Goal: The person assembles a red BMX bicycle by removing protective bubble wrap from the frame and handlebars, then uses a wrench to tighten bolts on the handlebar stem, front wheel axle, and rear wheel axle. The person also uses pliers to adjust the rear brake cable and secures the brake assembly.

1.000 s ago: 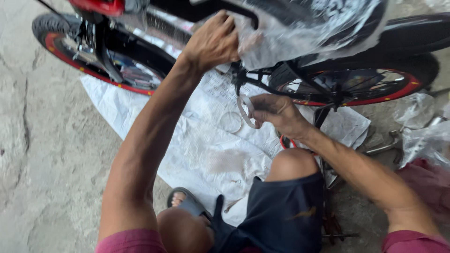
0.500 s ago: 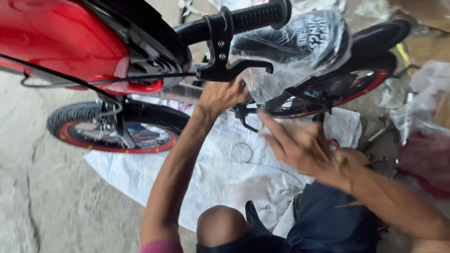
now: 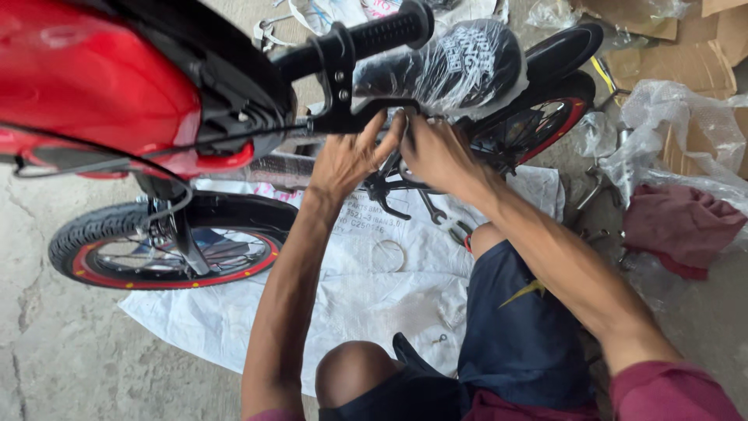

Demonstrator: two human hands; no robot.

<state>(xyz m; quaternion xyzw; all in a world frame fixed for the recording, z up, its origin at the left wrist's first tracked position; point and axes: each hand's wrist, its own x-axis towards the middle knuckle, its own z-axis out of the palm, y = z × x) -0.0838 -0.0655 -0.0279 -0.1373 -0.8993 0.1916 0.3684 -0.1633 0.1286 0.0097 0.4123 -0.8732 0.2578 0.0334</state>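
Bike (image 3: 234,168) stands over a white sheet (image 3: 366,296) on the concrete floor, its red body close to your head, the front wheel (image 3: 167,249) at your left and the rear wheel (image 3: 545,117) beyond your hands. Both hands meet at the frame just below the plastic-wrapped seat (image 3: 460,66), under the black handlebar (image 3: 358,39) and its brake lever (image 3: 354,117).

Your left hand (image 3: 351,160) has its fingers pressed against the dark fitting there, thumb and fingers closing toward each other; what they pinch is hidden. Your right hand (image 3: 436,152) is curled over the same spot, and I cannot tell whether it grips anything.

By the look of it, you are fitting or tightening something at the seat area. The next move likely calls for one hand to steady the part while the other turns or pushes it; keep knuckles clear of the lever. A spanner (image 3: 440,218) and a ring (image 3: 388,255) lie on the sheet just below your hands, within reach.
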